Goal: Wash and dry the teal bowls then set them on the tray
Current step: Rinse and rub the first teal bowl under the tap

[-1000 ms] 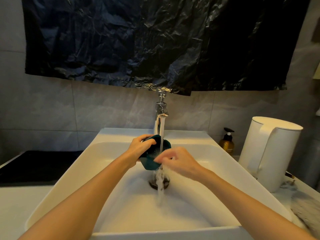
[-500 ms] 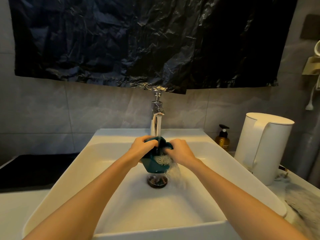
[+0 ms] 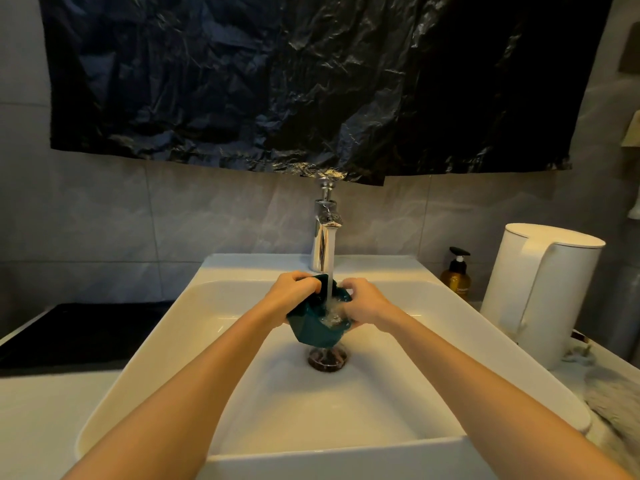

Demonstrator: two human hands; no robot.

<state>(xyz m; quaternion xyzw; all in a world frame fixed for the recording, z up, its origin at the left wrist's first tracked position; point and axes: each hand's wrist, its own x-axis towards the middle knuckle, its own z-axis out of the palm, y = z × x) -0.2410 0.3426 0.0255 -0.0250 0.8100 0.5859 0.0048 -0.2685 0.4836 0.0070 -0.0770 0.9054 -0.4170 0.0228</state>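
Observation:
A teal bowl [image 3: 313, 329] hangs over the drain of the white sink [image 3: 194, 306], under the running stream from the chrome tap [image 3: 323, 233]. My left hand [image 3: 289, 296] grips the bowl's left rim with curled fingers. My right hand [image 3: 367, 303] holds its right rim, fingers reaching into the bowl where the water splashes. The bowl tilts slightly toward me. No tray or other bowl is in view.
A dark drain plug [image 3: 327, 358] sits below the bowl. A white kettle [image 3: 540, 289] and an amber pump bottle [image 3: 456, 277] stand right of the sink. A pale towel [image 3: 613, 403] lies at right. A black hob [image 3: 79, 327] is at left; black plastic sheeting [image 3: 277, 81] hangs above.
My right hand has moved from under the stream onto the bowl's right rim. The bowl has turned more upright and now catches the water inside.

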